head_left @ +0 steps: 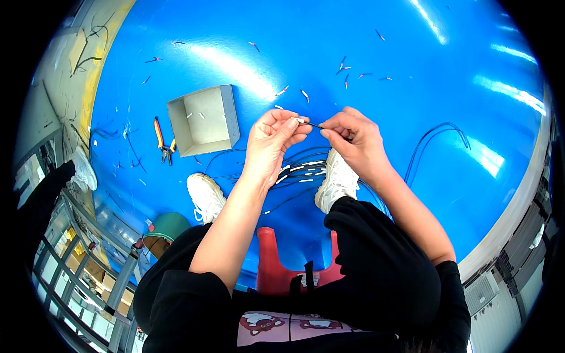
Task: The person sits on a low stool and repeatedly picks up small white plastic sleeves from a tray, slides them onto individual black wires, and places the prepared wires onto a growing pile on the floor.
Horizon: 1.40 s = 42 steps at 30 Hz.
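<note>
My left hand (272, 141) pinches a small white sleeve (301, 120) between thumb and forefinger. From it a thin black cable (313, 125) runs to my right hand (356, 138), which is closed around the cable with thumb and fingertips. Both hands are raised in front of me, close together. Below them, between my white shoes, lies a bundle of black cables (303, 166) with several white sleeves on them. Whether the sleeve in my left hand sits fully around the cable end is hard to make out.
A grey open box (231, 112) holding small white pieces stands on the blue floor (412, 106), with orange-handled wire strippers (159, 140) beside it. Short cable offcuts (344, 63) are scattered ahead. A green bucket (170, 225) is at left, a red stool (269, 259) beneath me.
</note>
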Available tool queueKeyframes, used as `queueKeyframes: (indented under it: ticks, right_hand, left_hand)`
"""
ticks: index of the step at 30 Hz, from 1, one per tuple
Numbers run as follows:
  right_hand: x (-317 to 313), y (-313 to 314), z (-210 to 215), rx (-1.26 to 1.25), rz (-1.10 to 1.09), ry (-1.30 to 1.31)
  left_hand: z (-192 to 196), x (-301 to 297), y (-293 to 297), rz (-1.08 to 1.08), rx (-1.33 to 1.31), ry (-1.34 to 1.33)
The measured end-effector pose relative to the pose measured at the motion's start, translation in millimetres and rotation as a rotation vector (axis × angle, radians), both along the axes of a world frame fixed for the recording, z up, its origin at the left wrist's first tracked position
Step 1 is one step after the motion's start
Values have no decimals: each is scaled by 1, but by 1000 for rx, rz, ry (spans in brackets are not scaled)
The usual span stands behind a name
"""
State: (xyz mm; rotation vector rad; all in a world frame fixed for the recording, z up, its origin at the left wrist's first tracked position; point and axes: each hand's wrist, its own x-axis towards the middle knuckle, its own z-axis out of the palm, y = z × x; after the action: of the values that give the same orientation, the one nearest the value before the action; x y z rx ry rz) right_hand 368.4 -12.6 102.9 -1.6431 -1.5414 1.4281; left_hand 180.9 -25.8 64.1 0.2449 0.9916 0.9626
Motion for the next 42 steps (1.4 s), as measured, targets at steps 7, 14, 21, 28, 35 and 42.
queueKeyframes:
  ticks: [7, 14, 21, 28, 35, 42]
  right_hand:
    - [6, -4, -2, 33, 51, -30]
    - [9, -11, -8, 74, 122, -122]
    - [14, -15, -7, -68, 91, -47]
    - [16, -16, -7, -258, 18, 90]
    - [33, -26, -22, -227, 43, 123]
    - [42, -24, -29, -169, -59, -21]
  left_hand:
    - [-2, 3, -3, -55, 18, 135]
    - [0, 11, -13, -92, 54, 281]
    - [-3, 22, -19, -91, 16, 223]
    - [-12, 31, -30, -215, -14, 150]
    - [-24, 34, -21, -452, -81, 13]
    - [-113, -9, 34, -415, 277, 989]
